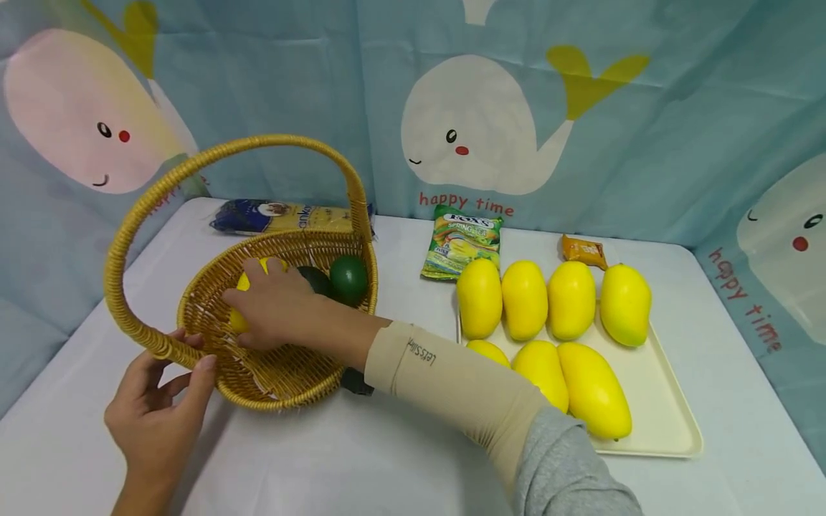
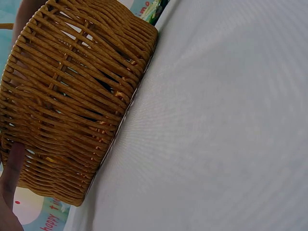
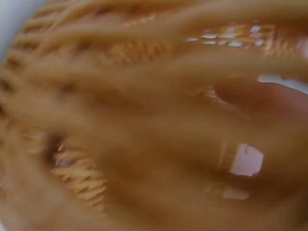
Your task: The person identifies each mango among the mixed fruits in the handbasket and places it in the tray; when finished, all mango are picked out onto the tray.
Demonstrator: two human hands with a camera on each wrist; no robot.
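Observation:
In the head view a woven basket (image 1: 277,376) with a tall arched handle stands at the left of the table. My left hand (image 1: 161,401) grips its near-left rim where the handle joins. In the left wrist view one finger (image 2: 15,161) lies against the outer weave of the basket (image 2: 72,96). My right hand (image 1: 277,304) reaches into the basket, fingers around a yellow mango (image 1: 237,320) that they partly cover. Beside it lie a glossy dark green fruit (image 1: 348,278) and a darker one (image 1: 315,279). The right wrist view shows only blurred weave (image 3: 144,106) up close.
Several yellow mangoes (image 1: 571,301) lie on a cream tray (image 1: 665,401) at the right. Behind are a green candy bag (image 1: 464,244), a small orange packet (image 1: 584,251) and a blue-and-yellow pack (image 1: 258,217) behind the basket. A whale-print curtain (image 1: 323,86) closes off the back.

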